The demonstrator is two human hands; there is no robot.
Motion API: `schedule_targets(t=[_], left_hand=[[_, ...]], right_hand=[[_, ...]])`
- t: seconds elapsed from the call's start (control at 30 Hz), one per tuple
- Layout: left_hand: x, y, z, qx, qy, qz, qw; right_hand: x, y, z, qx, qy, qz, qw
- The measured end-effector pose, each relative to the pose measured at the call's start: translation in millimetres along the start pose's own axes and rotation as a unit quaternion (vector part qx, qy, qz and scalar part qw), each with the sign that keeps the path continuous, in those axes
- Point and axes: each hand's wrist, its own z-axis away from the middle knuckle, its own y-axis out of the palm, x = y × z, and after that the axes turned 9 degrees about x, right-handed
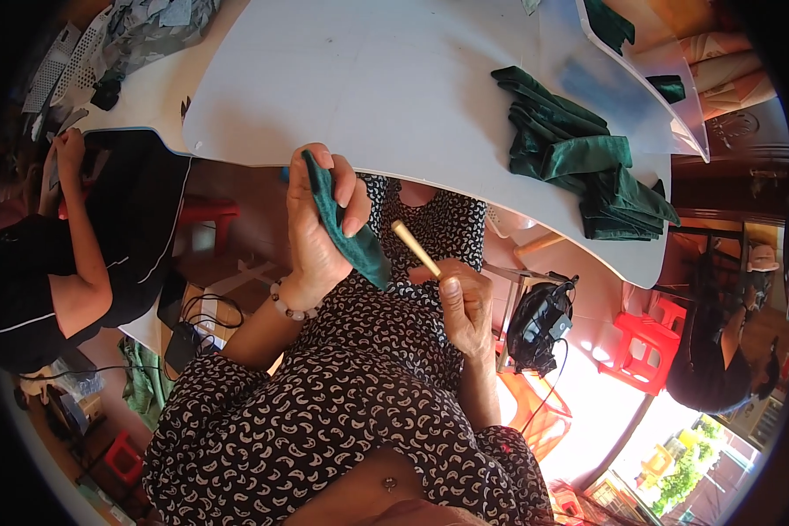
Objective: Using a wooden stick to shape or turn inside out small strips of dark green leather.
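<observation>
My left hand (311, 250) is raised just off the near edge of the white table, with fingers and thumb closed around a narrow piece of dark green velvet cloth (364, 254). The cloth's lower end hangs free beside my palm. To the right and a bit lower, my right hand (469, 307) grips a slim pale tan stick (416, 248) at its lower end. The stick tilts up and left, its wider tip pointing toward the cloth but apart from it. On the table at right lies a loose heap of green velvet strips (579, 158).
The white tabletop (351, 79) curves ahead of me. A clear plastic bin (679, 123) stands at its right end. One person (83, 280) works at left; another (710, 373) is at far right. Red stools (644, 346) and a black bag (539, 324) are to my right.
</observation>
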Motion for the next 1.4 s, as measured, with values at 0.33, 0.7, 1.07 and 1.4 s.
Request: schedule_targets(t=[0.33, 0.7, 1.07, 1.4], left_hand=[[-7, 8, -17, 0.047, 0.025, 0.104, 0.993], [15, 8, -15, 0.179, -0.075, 0.456, 0.868], [2, 25, 13, -0.030, -0.230, 0.130, 0.964], [4, 15, 19, -0.076, -0.198, 0.059, 0.976]], right_hand=[[13, -2, 12, -0.001, 0.061, 0.121, 0.991], [0, 6, -1, -0.068, 0.015, -0.093, 0.993], [8, 20, -4, -0.138, 0.083, -0.146, 0.976], [20, 11, 2, -0.068, 0.099, -0.010, 0.993]])
